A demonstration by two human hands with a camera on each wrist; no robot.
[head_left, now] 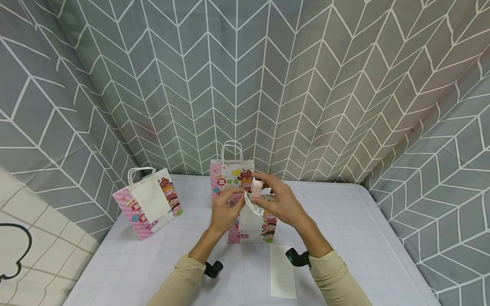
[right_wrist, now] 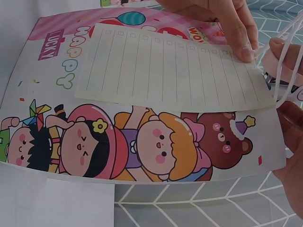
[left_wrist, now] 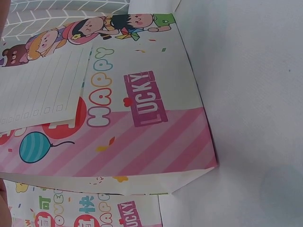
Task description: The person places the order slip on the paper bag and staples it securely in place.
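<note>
On the tabletop (head_left: 344, 229), front bag (head_left: 269, 225) partly hides rear bag (head_left: 231, 175).

Head camera high, wrists close
Head view faces forward and down over the counter (head_left: 329, 221); both wrist views share the front bag (left_wrist: 147, 97) and its lined sheet (right_wrist: 175, 68), nine o'clock in the left, twelve in the right.

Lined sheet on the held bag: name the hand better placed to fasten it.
Probably the right hand: it holds an apparent pink stapler at the top of the gift bag; the left hand grips it.
</note>
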